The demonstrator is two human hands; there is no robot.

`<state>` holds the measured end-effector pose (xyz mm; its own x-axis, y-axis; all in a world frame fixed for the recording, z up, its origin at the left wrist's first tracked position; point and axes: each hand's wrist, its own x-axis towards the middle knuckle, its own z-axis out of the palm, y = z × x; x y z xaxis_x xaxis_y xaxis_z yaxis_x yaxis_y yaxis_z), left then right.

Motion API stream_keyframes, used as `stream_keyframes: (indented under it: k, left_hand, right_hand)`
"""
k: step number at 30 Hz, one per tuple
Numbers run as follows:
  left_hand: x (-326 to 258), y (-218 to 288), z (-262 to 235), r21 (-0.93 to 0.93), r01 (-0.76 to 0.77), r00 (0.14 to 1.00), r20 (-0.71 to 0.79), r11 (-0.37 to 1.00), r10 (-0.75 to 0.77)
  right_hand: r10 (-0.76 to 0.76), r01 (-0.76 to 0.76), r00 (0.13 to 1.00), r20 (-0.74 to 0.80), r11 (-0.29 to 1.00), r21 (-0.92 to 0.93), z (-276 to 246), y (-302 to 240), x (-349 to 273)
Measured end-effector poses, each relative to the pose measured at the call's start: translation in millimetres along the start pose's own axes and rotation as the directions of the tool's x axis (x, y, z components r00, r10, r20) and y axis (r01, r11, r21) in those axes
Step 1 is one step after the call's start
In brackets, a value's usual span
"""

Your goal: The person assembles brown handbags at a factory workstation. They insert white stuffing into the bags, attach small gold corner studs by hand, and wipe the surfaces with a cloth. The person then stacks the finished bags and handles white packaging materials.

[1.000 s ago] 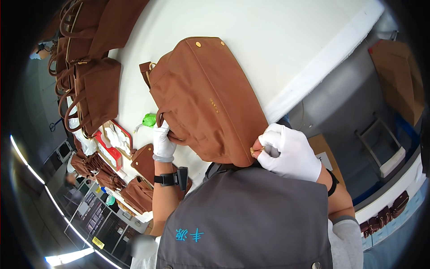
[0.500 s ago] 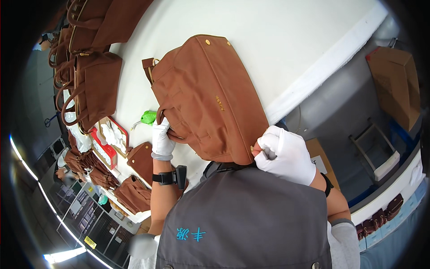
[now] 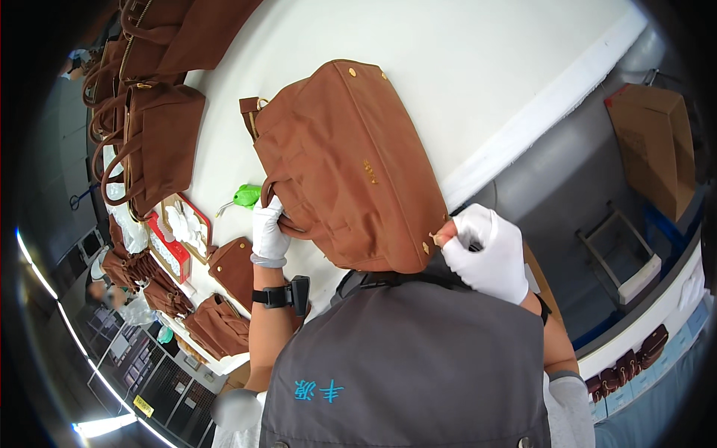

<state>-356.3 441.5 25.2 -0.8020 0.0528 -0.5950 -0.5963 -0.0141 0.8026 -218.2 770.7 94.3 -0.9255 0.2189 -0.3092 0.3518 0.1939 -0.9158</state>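
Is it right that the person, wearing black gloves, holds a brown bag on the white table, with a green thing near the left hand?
Not quite: the gloves are white, not black. The head view shows the left hand at the handle of the brown bag and the right hand at its corner. The bag lies on the white table, and the green thing is close by the left hand.

We have turned the brown bag (image 3: 347, 164) a little, its studded bottom now farther from the worktop (image 3: 485, 67) near edge. Our right hand (image 3: 487, 252) has slid along its lower corner.

Bare white table (image 3: 478, 82) beyond the brown bag (image 3: 347, 164); stacked bags (image 3: 149, 142) crowd left.
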Motion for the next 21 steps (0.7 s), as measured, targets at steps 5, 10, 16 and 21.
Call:
stream_keyframes:
  k: [5,10,16,21]
  left_hand:
    - [3.9,-2.3,-5.5,-0.011,0.009,0.999,0.033,1.000,-0.009]
    - [1.5,-2.2,-3.8,-0.006,-0.003,1.000,0.027,1.000,0.004]
    - [-2.2,4.1,1.7,0.010,0.021,0.998,0.055,1.000,-0.021]
    - [2.4,-5.0,-10.2,0.003,0.006,0.998,0.068,1.000,-0.006]
  right_hand:
    - [-0.052,0.061,0.998,0.044,0.971,-0.231,6.3,-20.3,-3.5]
    - [-0.119,0.154,0.984,0.133,0.944,-0.293,6.6,-20.4,-0.5]
    - [-0.055,0.089,0.990,0.128,0.956,-0.278,9.2,-14.0,6.1]
    - [0.094,-0.100,0.995,-0.043,0.977,-0.189,-0.3,9.5,3.2]
